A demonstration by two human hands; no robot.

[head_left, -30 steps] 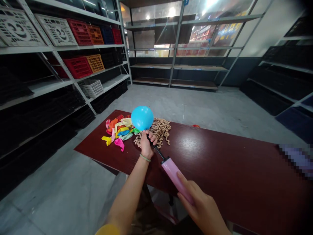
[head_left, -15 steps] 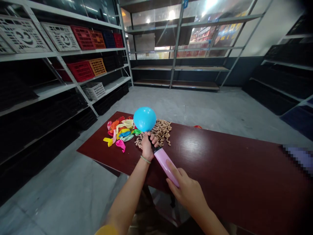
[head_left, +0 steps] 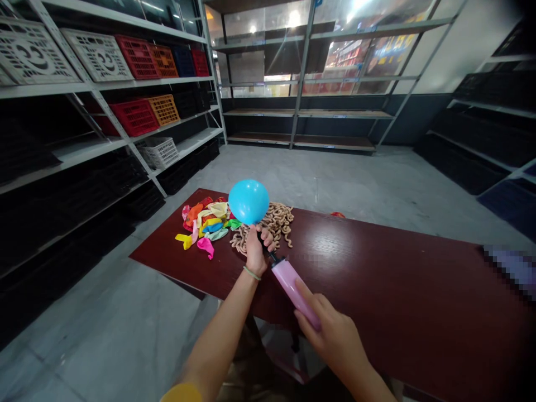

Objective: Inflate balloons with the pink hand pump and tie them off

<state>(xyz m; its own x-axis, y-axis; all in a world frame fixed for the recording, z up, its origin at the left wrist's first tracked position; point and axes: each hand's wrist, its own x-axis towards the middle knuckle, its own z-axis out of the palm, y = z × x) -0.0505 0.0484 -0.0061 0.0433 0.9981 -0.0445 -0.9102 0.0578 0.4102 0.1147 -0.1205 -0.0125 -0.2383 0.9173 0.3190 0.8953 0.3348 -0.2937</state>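
A blue inflated balloon (head_left: 248,201) stands at the tip of a hand pump, just above my left hand (head_left: 258,245). My left hand is wrapped round the pump's black end and pinches near the balloon's neck. Around the pink barrel of the pump (head_left: 293,289) my right hand (head_left: 329,326) is closed. A short black rod shows between the barrel and the black end. Flat balloons in many colours (head_left: 205,223) lie left of my left hand. Behind and beside that hand is a heap of tan, curly pieces (head_left: 276,222).
The dark red table (head_left: 377,279) extends to the right, where a blurred purple object (head_left: 511,268) lies. A small red item (head_left: 337,215) shows at the far edge. Metal shelves with crates (head_left: 134,116) line the left; more shelving (head_left: 335,115) stands behind.
The pink barrel and my right hand have moved down and right, away from my left hand, baring the black rod. The balloon looks slightly larger.
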